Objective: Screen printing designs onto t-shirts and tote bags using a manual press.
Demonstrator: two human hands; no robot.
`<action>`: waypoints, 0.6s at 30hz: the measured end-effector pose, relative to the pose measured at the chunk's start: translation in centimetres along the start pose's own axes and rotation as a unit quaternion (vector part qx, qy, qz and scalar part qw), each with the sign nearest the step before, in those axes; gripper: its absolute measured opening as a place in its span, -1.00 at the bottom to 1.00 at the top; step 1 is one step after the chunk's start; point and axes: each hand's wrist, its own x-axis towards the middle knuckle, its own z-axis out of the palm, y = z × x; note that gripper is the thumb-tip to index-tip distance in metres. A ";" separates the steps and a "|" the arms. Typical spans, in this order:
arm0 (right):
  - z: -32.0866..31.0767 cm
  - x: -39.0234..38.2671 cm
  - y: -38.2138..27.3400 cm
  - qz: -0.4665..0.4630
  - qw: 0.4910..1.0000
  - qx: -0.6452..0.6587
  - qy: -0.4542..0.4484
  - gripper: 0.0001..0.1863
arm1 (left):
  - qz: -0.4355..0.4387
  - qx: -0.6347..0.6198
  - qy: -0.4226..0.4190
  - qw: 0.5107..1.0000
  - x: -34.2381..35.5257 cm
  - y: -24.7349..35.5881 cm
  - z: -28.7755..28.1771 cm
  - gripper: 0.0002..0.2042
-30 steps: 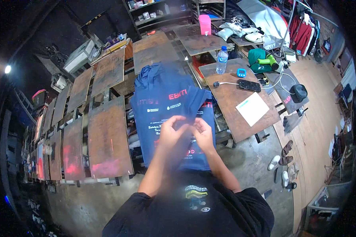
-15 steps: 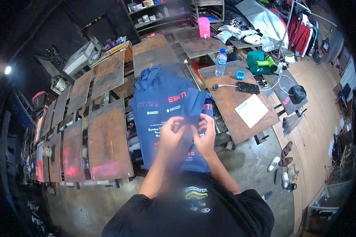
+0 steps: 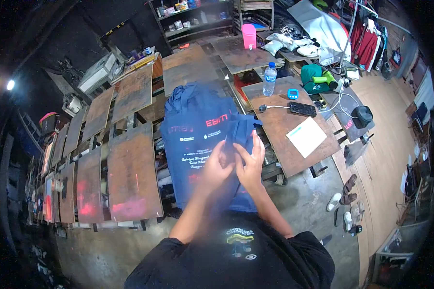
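- Shifted since the earlier frame: left hand (image 3: 217, 164), now nearer the right hand (image 3: 250, 164); raised navy fabric fold (image 3: 241, 129), now narrower and more bunched.
- Navy tote bags (image 3: 192, 123), with white and pink print: piled at 12 o'clock from the wearer's chest, directly beneath both hands; probably set there for easy reach with either arm.
- Fabric fold: at 1 o'clock on the pile, standing up just past the fingertips; its raised position suggests that it is kept off the layers below so both hands can work its edges.
- Left hand: fingers curled, thumb side turned toward 3 o'clock; gap narrow. Blur and a lens smear cover the fingertips; cannot tell whether cloth is pinched.
- Right hand: one finger extended toward 12 o'clock along the fold, others bent toward 10 o'clock; gap narrow, fingers seemingly against the cloth. Firmness of hold cannot be told.
- Hands close together, almost meeting, presumably to control one small section of cloth from two sides.
- Bunched navy cloth (image 3: 184, 94): at 11 o'clock on the pile, beyond the print.
- Brown board (image 3: 280, 139): at 2 o'clock from the hands, bearing water bottle (image 3: 269, 81), blue digital timer (image 3: 292, 94), smartphone (image 3: 303, 109) and white paper sheet (image 3: 306, 137); apparently a side surface, apart from the bags.
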 end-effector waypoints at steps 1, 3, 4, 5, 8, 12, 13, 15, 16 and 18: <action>0.0 -0.1 0.1 0.005 1.000 0.001 -0.002 -0.70 | -0.016 -0.001 -0.014 1.000 -0.1 0.0 0.0 -0.30; 0.3 -0.5 0.7 0.027 0.999 0.020 -0.005 -0.69 | -0.026 -0.003 -0.035 0.999 -0.1 0.5 -0.1 -0.33; 0.3 -0.7 1.0 0.047 0.998 0.041 -0.008 -0.68 | -0.035 -0.005 -0.055 0.998 0.0 0.6 -0.1 -0.36; 0.4 -0.8 1.1 0.047 0.998 0.040 -0.008 -0.68 | -0.035 -0.006 -0.055 0.998 0.0 0.6 -0.2 -0.36; 0.5 -1.1 1.1 0.126 0.979 0.153 -0.042 -0.67 | -0.003 0.004 -0.066 0.998 0.1 0.4 -0.3 -0.44; -0.2 -0.5 0.1 0.078 0.986 0.141 -0.040 -0.65 | -0.057 -0.070 -0.018 0.996 0.5 -0.4 0.1 -0.57; -0.3 -0.3 -0.3 0.065 0.985 0.154 -0.050 -0.65 | -0.047 -0.106 0.037 0.993 0.6 -0.5 0.3 -0.60; -0.7 -0.2 -0.9 0.062 0.978 0.191 -0.061 -0.65 | -0.065 -0.144 0.061 0.986 1.0 2.5 0.2 -0.66; -0.7 -0.2 -1.4 0.054 0.968 0.231 -0.076 -0.65 | -0.053 -0.146 0.071 0.985 1.1 2.1 -0.1 -0.68; -0.6 -0.1 -1.6 0.045 0.967 0.236 -0.080 -0.64 | -0.045 -0.157 0.068 0.984 1.7 1.7 -0.6 -0.70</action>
